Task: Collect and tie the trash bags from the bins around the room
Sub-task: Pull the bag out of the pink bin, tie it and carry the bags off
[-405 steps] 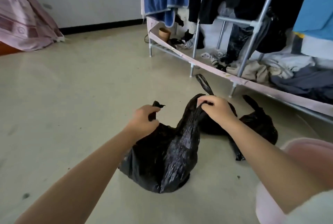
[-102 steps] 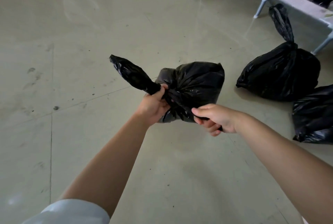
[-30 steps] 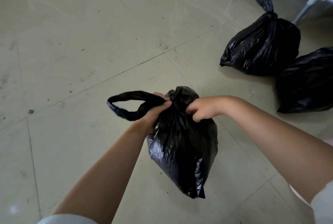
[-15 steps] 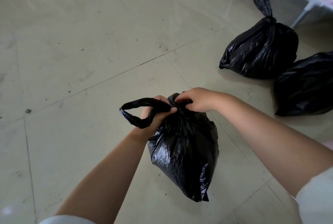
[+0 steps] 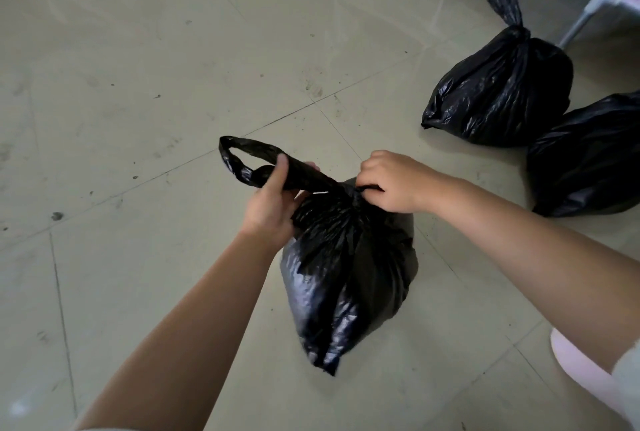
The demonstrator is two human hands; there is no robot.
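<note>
Crinkled black plastic trash bag (image 5: 349, 267) hangs above pale tiled floor (image 5: 138, 84), between both hands. Left hand (image 5: 273, 205) clamped round twisted tail, looping leftward from neck. Right hand (image 5: 391, 181) pinching neck itself, nearer knot. Tail's axis runs left-right.

This looks like a room in a home, a plain lived-in one rather than a shop or office. Under both hands runs a pale tiled floor (image 5: 173, 84), glossy but scuffed, with dark specks and thin grout lines. Ahead of the right hand (image 5: 391, 182), at the far right, stands the foot of a light metal-tube rack (image 5: 585, 11) with a patterned fabric edge along its lowest rail, the kind of cheap frame used in a bedroom. Between that rack and the right hand, two filled black household trash bags (image 5: 498, 91) sit on the floor, touching; the further one is knotted at the top.
</note>
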